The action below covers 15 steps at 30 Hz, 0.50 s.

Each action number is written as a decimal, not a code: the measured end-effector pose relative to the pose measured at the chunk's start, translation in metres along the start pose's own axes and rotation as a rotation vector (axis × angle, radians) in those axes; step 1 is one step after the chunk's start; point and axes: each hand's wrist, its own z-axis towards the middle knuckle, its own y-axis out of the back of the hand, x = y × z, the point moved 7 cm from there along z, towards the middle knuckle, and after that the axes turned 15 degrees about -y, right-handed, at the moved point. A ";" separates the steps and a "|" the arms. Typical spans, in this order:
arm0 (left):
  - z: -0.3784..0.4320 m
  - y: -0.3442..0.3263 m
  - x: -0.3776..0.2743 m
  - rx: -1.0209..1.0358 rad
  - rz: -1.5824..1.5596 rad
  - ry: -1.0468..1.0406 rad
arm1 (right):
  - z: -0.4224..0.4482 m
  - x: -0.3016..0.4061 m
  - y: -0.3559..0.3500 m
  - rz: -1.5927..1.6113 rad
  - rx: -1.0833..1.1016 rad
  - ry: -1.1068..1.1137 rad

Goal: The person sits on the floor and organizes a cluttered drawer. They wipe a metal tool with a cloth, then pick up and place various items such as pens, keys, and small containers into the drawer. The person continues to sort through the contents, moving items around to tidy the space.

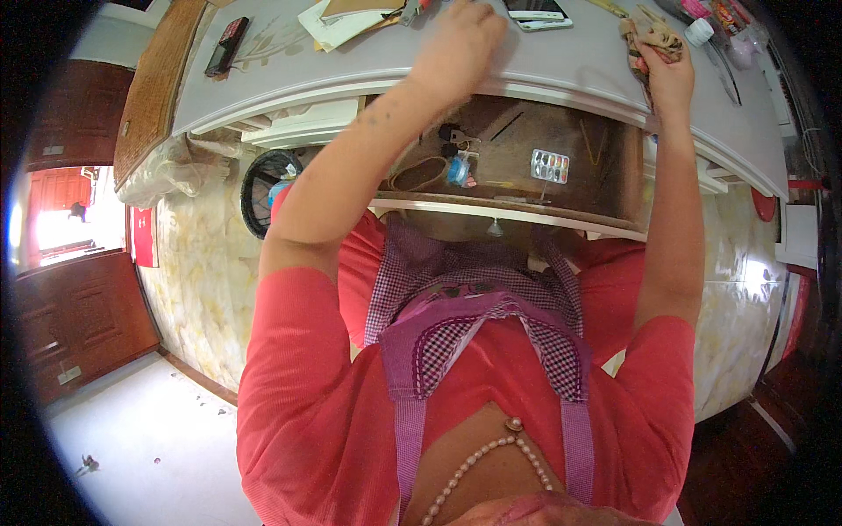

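My left hand (464, 46), blurred, is over the grey tabletop (572, 66) near its far edge. Its fingers are bent, and whether they hold anything does not show. Papers and envelopes (339, 29) lie left of it, and a phone (543, 20) lies to its right. Farther right, my right hand (672, 75) grips a crumpled, patterned brown cloth (658, 43) at the table's front edge. Below both arms a wooden drawer (559, 115) is pulled out. It holds keys (460, 137), a blue object (459, 171), a brown loop band (418, 174) and a blister pack of coloured pieces (550, 166).
A dark handset (227, 46) lies on the table's left part. On the right are a white-capped container (698, 31) and a clear plastic bag (743, 39). A black wastebasket (253, 197) stands on the floor, left of the drawer. The drawer front (500, 214) sits above my lap.
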 end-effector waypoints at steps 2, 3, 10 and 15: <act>0.009 -0.007 0.017 0.077 0.126 0.097 | -0.001 0.002 0.001 0.022 -0.013 -0.004; 0.008 -0.012 0.027 0.159 0.247 0.195 | 0.000 0.000 0.001 -0.006 -0.010 -0.025; 0.001 -0.020 0.029 0.255 0.126 0.279 | -0.002 0.007 0.002 -0.116 -0.012 0.068; -0.004 -0.013 0.025 0.239 0.116 0.294 | 0.000 0.004 0.003 -0.042 -0.004 0.031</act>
